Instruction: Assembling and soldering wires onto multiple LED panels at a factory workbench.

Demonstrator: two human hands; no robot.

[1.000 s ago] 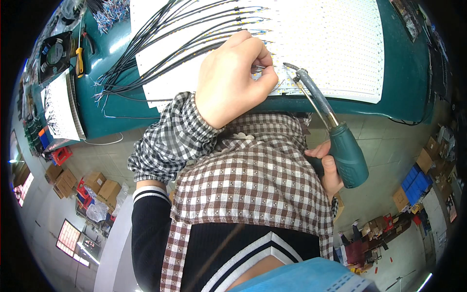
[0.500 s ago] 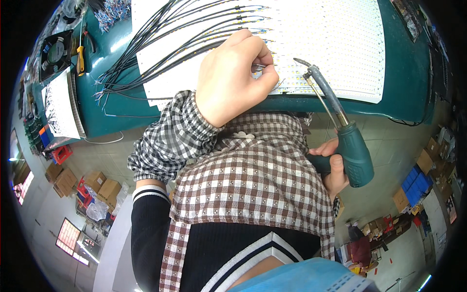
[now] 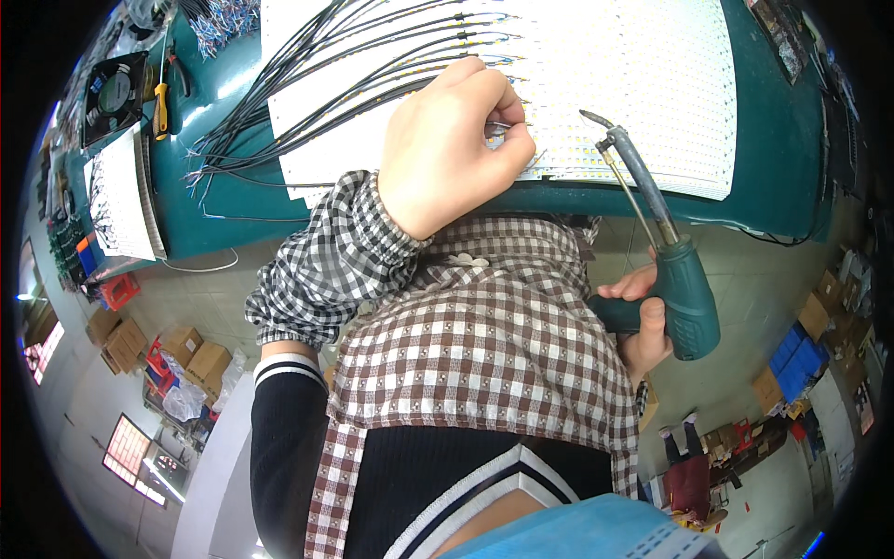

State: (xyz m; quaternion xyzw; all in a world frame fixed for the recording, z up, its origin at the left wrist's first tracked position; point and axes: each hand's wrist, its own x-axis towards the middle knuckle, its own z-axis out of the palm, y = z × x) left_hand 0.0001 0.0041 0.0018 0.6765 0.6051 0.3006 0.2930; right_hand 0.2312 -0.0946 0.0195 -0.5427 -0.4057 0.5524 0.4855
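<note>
Right hand [image 3: 643, 326] clamped around green soldering gun [image 3: 689, 298]. Left hand [image 3: 452, 154]: fingertips together above LED boards [image 3: 643, 84], pinched item unclear. Cardboard boxes [image 3: 209, 366] on floor, contents indiscernible.

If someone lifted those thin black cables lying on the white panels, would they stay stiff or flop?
The thin black cables would probably flop, since they curve loosely across the white dotted panels. They may snag on one another, because they bunch together toward the left. Their fine blue-and-white wire ends look delicate and might bend easily.
</note>
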